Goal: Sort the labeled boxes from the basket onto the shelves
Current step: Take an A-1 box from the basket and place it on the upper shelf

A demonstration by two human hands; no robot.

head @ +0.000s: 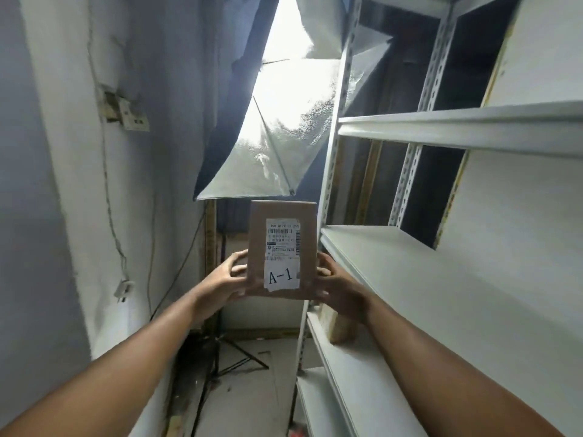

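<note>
Both arms reach out, left hand (225,280) and right hand (339,283) curled round the lower edges of a brown cardboard box (281,249), holding it upright in mid-air just left of the white metal shelves (410,279). Its white label (282,253) reads A-1. Another box (339,324) sits on a lower shelf. Farther back there's a lit softbox (284,121) on a tripod (220,351).

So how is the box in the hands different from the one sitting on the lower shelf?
The held box is up in the air, gripped by the left hand and right hand; the shelf box rests on a lower shelf. The held box shows a white label reading A-1; no label shows on the shelf box. The held box is in full view; the shelf box is partly hidden. Both are brown cardboard.
</note>
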